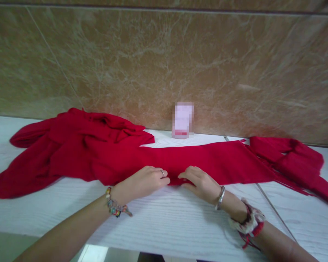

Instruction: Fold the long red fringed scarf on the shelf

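Observation:
A long red scarf (207,160) lies along the white ledge, its middle part spread flat and a fringe of thin strands at that part's right end. My left hand (146,183) is closed at the scarf's near edge, fingers curled in a pinch on the cloth. Just to the right, my right hand (200,182) rests at the same edge. Its thumb and index finger are apart, the fingertips touching or just over the cloth. On the left, the red cloth is heaped in loose folds (79,145). Another folded red length (297,160) lies beyond the fringe on the right.
A small pale box-like object (182,120), blurred over, stands against the brown marbled wall (142,65) behind the scarf. The white wood-grain ledge (158,222) has a dark seam on the right. Its front edge runs close below my forearms.

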`<state>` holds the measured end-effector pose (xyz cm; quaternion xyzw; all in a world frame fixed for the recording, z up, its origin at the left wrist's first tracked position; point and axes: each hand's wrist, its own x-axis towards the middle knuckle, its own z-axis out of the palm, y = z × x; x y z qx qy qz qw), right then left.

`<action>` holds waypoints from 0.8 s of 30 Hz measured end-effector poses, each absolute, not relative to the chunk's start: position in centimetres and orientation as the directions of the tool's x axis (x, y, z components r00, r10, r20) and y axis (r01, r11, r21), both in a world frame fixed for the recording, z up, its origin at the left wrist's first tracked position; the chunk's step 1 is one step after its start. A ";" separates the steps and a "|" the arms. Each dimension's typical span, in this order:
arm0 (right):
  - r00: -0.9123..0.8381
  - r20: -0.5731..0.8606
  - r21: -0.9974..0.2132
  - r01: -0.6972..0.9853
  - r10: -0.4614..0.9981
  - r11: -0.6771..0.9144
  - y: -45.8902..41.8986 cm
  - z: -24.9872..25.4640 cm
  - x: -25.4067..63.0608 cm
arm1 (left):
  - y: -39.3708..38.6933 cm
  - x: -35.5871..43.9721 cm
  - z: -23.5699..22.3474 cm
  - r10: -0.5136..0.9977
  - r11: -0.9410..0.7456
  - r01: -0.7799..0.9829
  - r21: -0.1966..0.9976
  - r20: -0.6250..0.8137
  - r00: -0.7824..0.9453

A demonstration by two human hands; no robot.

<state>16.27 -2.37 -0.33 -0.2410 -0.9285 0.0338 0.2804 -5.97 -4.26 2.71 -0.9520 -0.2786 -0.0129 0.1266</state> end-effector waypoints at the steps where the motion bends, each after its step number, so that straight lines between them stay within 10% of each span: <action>1: -0.729 0.484 -0.261 0.407 0.484 0.875 -2.2 0.0 16.4 | -4.8 -5.7 2.6 0.547 -0.801 0.548 -0.241 0.077 0.833; 6: -0.729 0.378 -0.377 0.443 0.571 0.814 1.0 2.2 14.8 | -7.4 -3.8 1.6 0.676 -0.696 0.635 -0.335 -0.007 0.737; 14: -0.802 -0.003 -0.153 0.591 0.597 0.792 7.2 2.6 7.1 | -8.3 -2.8 0.6 0.707 -0.659 0.650 -0.378 -0.016 0.707; 24: -0.702 -0.065 -0.038 0.712 0.709 0.701 9.0 2.1 5.9 | -8.6 -2.8 0.4 0.716 -0.643 0.660 -0.389 0.001 0.698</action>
